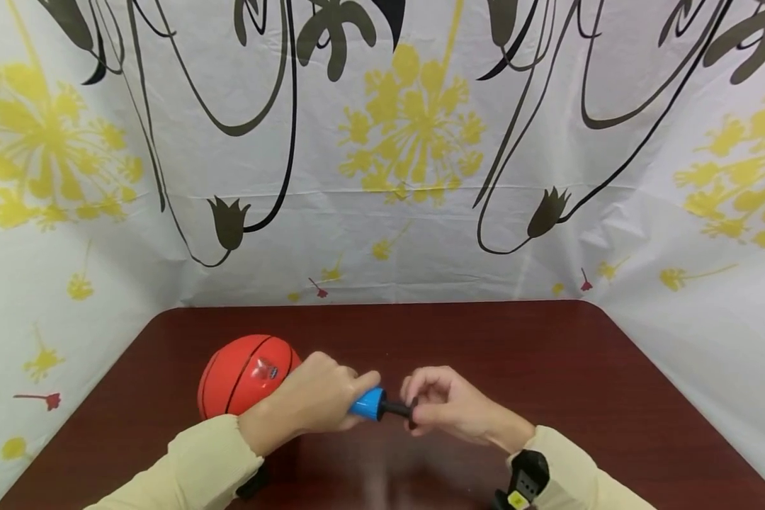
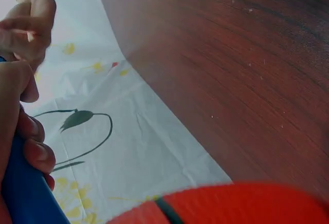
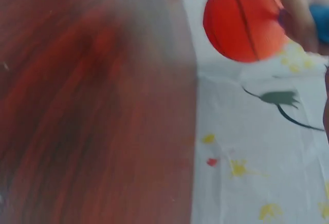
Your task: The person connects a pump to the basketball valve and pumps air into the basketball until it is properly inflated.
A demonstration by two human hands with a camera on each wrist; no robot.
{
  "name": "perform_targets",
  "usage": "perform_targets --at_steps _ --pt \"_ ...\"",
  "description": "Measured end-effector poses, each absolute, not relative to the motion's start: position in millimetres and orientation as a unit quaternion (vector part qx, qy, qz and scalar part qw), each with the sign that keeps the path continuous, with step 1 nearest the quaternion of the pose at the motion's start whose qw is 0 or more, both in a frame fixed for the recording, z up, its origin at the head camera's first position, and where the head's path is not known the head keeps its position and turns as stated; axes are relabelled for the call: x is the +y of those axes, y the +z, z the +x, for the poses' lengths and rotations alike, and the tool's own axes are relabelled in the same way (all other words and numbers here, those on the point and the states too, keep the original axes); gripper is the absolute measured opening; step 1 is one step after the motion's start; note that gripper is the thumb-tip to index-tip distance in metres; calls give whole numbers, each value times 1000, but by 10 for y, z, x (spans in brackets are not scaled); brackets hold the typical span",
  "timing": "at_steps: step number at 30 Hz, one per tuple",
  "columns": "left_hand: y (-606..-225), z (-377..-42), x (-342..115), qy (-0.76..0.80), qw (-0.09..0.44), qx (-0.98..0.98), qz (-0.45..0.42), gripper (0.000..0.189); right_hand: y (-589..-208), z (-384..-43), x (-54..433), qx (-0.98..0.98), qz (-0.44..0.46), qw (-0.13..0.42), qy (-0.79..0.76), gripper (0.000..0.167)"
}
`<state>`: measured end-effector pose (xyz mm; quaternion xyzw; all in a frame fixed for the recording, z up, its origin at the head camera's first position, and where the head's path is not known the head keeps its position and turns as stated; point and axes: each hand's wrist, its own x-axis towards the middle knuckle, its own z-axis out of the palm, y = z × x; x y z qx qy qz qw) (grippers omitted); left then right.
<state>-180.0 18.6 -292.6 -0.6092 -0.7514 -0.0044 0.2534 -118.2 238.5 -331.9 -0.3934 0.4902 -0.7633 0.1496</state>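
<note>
A small hand pump with a blue barrel (image 1: 365,404) and a black rod (image 1: 395,409) lies across the space between both hands. My left hand (image 1: 321,394) grips the barrel, its fingers wrapped round it; the left wrist view shows the curled fingertips (image 2: 38,154) on the blue plastic (image 2: 28,188). At the rod's end, my right hand (image 1: 452,407) pinches the black handle (image 1: 413,412) between thumb and fingers. Behind the left forearm sits an orange-red basketball (image 1: 239,375) with black lines, partly covered by that hand. In the right wrist view the ball (image 3: 241,23) appears beside the left hand (image 3: 300,21).
The dark red-brown table (image 1: 484,340) has rounded far corners. White cloth (image 1: 357,248) with yellow, grey and red plant prints hangs behind it and along both sides. A black device with a yellow mark (image 1: 528,482) is strapped on the right wrist.
</note>
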Motion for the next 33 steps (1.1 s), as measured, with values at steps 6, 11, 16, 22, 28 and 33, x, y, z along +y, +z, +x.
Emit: perform_targets --at_steps 6,11,16,22,28,33 --pt "-2910 -1868 -10 -16 247 -768 -591 36 -3246 -1100 2698 463 -440 165 -751 17" --pt "-2906 -1840 18 -22 258 -770 -583 32 -3301 -1147 2524 477 -436 78 -759 13" --pt "-2891 -1758 113 -28 256 -765 -590 28 -3308 -1219 2188 543 -418 22 -728 10" --pt "-2923 -1818 67 -30 266 -753 -601 31 -3223 -1165 2281 542 -404 78 -733 13" --pt "-2906 -1941 -37 -29 308 -756 -577 37 -3209 -1114 2633 472 -444 112 -753 15" --pt "-2899 -1939 88 -9 308 -760 -572 35 -3295 -1183 2556 461 -436 87 -768 17"
